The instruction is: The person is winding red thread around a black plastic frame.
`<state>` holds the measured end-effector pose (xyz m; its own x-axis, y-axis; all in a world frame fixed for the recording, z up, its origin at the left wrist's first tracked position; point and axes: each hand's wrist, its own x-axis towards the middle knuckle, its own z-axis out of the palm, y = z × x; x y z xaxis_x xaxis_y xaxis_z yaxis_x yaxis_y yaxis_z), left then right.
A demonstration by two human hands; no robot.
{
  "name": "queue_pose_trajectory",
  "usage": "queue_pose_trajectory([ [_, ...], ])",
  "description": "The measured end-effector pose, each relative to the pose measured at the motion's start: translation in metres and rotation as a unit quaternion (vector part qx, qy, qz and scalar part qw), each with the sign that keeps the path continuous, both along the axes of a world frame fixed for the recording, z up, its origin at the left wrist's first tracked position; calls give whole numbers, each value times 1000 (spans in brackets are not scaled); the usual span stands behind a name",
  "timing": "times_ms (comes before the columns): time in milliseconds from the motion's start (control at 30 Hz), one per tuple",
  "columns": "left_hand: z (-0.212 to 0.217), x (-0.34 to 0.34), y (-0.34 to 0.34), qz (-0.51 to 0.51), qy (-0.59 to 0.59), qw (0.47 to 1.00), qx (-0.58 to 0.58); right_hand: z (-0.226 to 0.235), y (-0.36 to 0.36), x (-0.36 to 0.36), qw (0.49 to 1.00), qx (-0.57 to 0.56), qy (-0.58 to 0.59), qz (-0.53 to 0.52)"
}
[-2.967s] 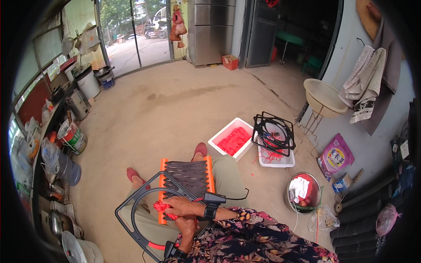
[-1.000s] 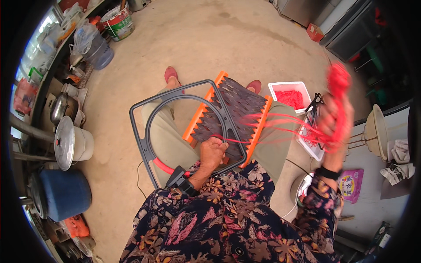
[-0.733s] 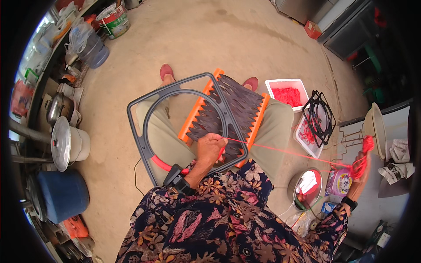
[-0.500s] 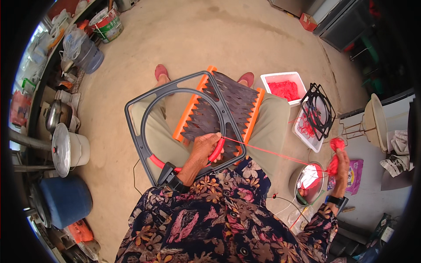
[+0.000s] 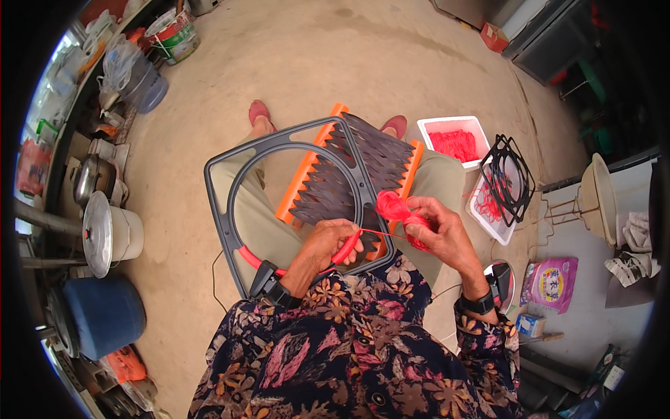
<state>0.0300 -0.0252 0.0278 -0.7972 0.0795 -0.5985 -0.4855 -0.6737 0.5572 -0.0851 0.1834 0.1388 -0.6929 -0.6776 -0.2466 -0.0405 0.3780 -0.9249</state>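
Observation:
A dark grey square frame (image 5: 361,183) with a round ring inside lies across my lap. Red cord (image 5: 249,257) wraps the lower part of its ring. My left hand (image 5: 331,244) is closed around the ring's lower right, where the winding ends. In my right hand (image 5: 444,234) is a bundle of red yarn (image 5: 392,207), pinched just right of the frame. A short red strand runs from the bundle to my left fingers. Under the frame, a rack with orange side bars and dark slats (image 5: 380,157) rests on my legs.
To the right stand a white tub of red yarn (image 5: 423,128), another white tub (image 5: 508,234) with black frames (image 5: 500,178) on it, and a purple bag (image 5: 551,285). A lidded pot (image 5: 125,234), blue barrel (image 5: 112,318) and buckets line the left.
My right hand has swung in from the far right to beside the frame, bringing the yarn bundle. The long stretched strand is now short. My left hand keeps its hold on the ring.

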Motion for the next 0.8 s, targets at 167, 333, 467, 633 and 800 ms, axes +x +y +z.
queue_pose_trajectory([
  [167, 1, 2, 8, 28, 12, 998, -54, -2, -21, 8, 973, 87, 208, 39],
  [333, 5, 1, 12, 85, 8, 992, -91, -1, -33, 34, 927, 158, 325, 103],
  [467, 3, -1, 16, 114, 17, 982, -148, -21, -41, 41, 895, 204, 374, 134],
  [633, -1, -5, 18, 134, 22, 967, -217, -31, -56, 44, 897, 220, 367, 113],
  [800, 3, -3, 8, 158, 7, 962, -223, 3, -30, 34, 958, 136, 253, 12],
])
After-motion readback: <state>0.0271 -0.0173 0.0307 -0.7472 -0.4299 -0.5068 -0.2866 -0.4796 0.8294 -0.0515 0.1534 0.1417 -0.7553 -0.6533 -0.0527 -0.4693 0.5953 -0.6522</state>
